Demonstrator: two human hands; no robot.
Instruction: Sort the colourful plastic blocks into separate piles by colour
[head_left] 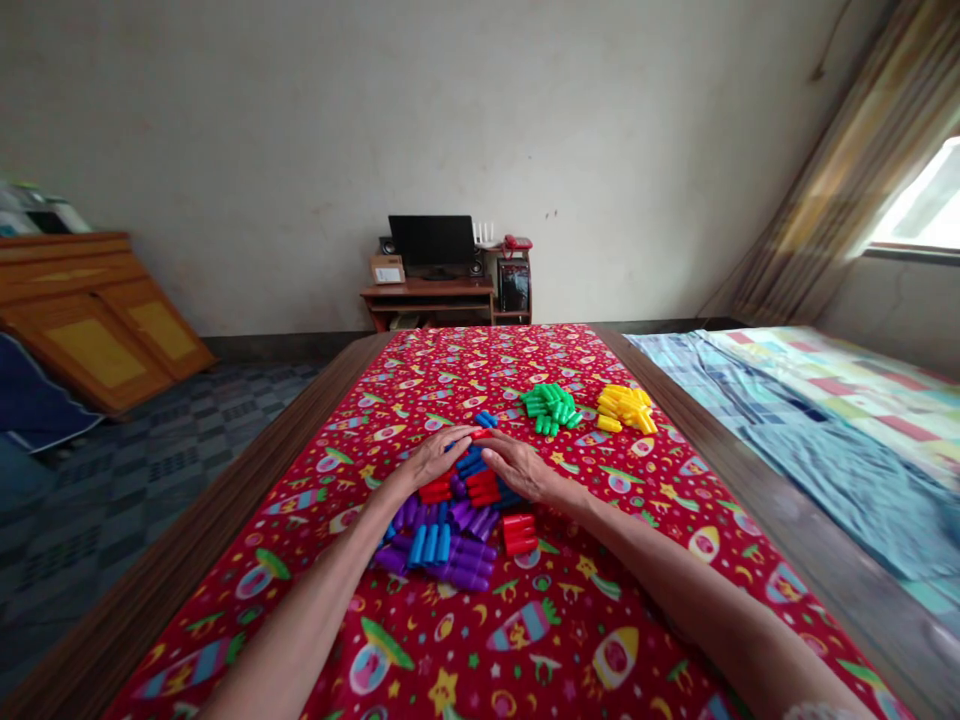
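A mixed pile of bullet-shaped plastic toy pieces lies on the red patterned tablecloth [525,625], many joined side by side. Purple pieces [469,565] are at its near side with a light blue piece [429,545] on top, and red pieces [519,534] sit at the right edge. My left hand [435,456] curves around the far left of the pile, fingers stretched out. From the right, my right hand [523,468] rests against it with extended fingers. The fingertips of both hands nearly meet over a red piece at the far side. Blue pieces [471,462] show between my hands.
Beyond my right hand lie a green heap [551,408] and a yellow heap [627,408] of similar pieces. Small blue pieces [486,420] are just past my fingertips. A desk [427,288] with a monitor [431,243] stands behind the table; a bed [825,430] is at right.
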